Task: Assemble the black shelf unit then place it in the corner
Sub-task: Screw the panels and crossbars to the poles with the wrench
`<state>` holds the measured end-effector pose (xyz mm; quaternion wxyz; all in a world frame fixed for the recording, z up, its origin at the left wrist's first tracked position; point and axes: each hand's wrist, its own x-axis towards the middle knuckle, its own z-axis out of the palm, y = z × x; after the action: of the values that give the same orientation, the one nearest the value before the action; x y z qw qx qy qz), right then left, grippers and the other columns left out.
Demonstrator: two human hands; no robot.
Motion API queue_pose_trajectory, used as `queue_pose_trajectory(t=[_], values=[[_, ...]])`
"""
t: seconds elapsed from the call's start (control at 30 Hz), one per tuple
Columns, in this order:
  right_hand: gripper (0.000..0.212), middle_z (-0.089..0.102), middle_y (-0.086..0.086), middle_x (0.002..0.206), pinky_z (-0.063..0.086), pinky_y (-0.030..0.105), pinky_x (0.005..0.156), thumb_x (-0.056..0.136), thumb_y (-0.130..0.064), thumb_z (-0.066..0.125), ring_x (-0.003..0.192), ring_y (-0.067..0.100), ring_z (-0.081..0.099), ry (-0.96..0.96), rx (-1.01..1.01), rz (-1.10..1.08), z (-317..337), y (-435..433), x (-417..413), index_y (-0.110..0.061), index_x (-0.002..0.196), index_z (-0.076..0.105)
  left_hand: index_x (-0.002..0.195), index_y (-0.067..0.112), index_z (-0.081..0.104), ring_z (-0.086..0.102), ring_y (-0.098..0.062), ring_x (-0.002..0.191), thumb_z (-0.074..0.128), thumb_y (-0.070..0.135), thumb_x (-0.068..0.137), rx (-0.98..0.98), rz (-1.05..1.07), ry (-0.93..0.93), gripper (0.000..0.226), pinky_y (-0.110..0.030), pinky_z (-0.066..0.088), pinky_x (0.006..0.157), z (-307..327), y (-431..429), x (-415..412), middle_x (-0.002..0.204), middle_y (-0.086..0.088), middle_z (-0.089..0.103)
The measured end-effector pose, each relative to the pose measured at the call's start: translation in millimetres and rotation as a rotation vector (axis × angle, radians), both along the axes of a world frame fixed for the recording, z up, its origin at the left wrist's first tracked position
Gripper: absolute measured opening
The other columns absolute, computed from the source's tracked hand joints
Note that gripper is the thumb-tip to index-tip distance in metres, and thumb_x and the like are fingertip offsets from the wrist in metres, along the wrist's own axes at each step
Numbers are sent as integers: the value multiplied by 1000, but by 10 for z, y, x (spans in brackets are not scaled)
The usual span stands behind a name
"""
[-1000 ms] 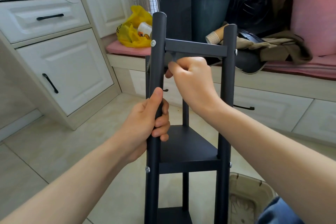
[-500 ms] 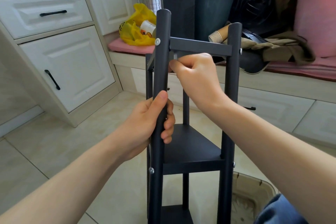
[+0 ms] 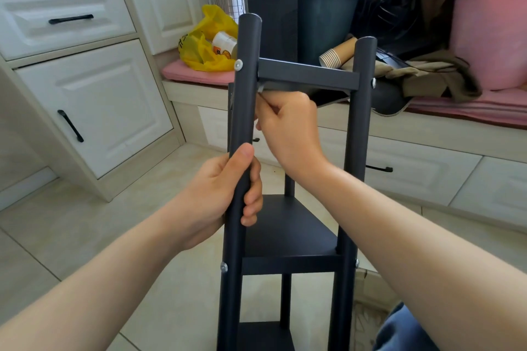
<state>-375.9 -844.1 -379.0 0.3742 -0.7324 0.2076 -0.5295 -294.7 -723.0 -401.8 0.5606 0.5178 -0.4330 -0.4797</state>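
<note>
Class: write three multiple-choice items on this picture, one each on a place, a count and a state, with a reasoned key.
1. Where is the yellow bag? A on the floor; B on the pink cushion; C on a shelf.
2. How many screws show on the post that the left hand holds? A one; B two; C four.
3. The left hand is: A flat; B pointing; C gripping.
Key: B, it sits on the cushion; B, one by the top shelf, one lower; C, fingers wrap the post.
</note>
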Motion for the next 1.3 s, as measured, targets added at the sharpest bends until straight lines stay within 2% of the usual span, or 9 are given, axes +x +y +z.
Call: queue_pose_trajectory(t=[0.1, 0.27, 0.4, 0.53, 0.83, 0.97, 1.07, 1.17, 1.3], values=[[49, 47, -22, 44, 37, 12, 56, 97, -7, 58, 51, 0, 53, -45, -9, -21, -31, 20, 72, -31, 55, 48, 66, 18, 54, 43, -17, 47, 53, 58, 86, 3, 1, -16, 45, -25, 42, 44, -3, -4, 12, 57, -5, 42], [51, 48, -21, 42, 34, 9, 51, 97, -5, 56, 48, -1, 51, -50, 21, -15, -30, 25, 82, -30, 54, 47, 64, 19, 55, 43, -17, 48, 59, 64, 81, 13, 11, -15, 48, -25, 43, 45, 5, -15, 15, 57, -4, 40], [46, 56, -8, 49, 36, 10, 50, 97, -6, 55, 48, 0, 52, -18, 66, 24, -23, 51, 30, -19, 53, 54, 64, 21, 56, 41, -16, 48, 58, 61, 78, 20, 14, -2, 43, -26, 42, 45, 4, -17, 25, 57, -3, 38], [41, 53, 16, 52, 38, 30, 51, 96, -9, 55, 49, 12, 43, 4, 101, 2, -1, 59, 15, 0, 55, 53, 63, 21, 56, 41, -16, 48, 60, 63, 76, 24, 8, 4, 44, -25, 43, 46, 5, -16, 29, 57, -3, 38], [31, 45, 0, 49, 37, 28, 54, 93, -4, 55, 51, 10, 41, 13, 98, -1, 56, 54, -85, 8, 64, 59, 65, 19, 53, 41, -16, 48, 60, 63, 74, 35, 35, -10, 46, -26, 43, 45, 19, 8, 87, 57, -3, 37], [30, 50, 8, 54, 42, 33, 58, 92, -3, 56, 55, 12, 45, 3, 91, 11, 92, 78, -97, 12, 66, 60, 64, 19, 53, 41, -16, 47, 59, 62, 75, 38, 26, -15, 45, -26, 43, 45, 19, 12, 92, 56, -3, 37], [30, 55, 22, 61, 43, 34, 61, 91, -5, 56, 60, 27, 49, -2, 77, 16, 120, 84, -102, 14, 67, 61, 65, 18, 53, 41, -17, 47, 59, 61, 76, 36, 17, -10, 45, -26, 43, 45, 18, 16, 85, 56, -4, 37], [32, 54, 19, 56, 42, 36, 61, 91, -7, 57, 58, 28, 48, 27, 59, 8, 135, 77, -91, 10, 65, 62, 65, 19, 54, 42, -17, 48, 58, 60, 79, 29, -3, -12, 44, -26, 44, 46, 14, 23, 82, 57, -4, 37], [48, 49, -9, 44, 51, 34, 62, 94, -10, 59, 48, 8, 47, 58, 15, -41, 87, 58, -61, -22, 48, 53, 65, 20, 55, 43, -16, 48, 60, 63, 84, 27, -11, -8, 47, -26, 44, 46, 3, 22, 89, 56, -3, 38]])
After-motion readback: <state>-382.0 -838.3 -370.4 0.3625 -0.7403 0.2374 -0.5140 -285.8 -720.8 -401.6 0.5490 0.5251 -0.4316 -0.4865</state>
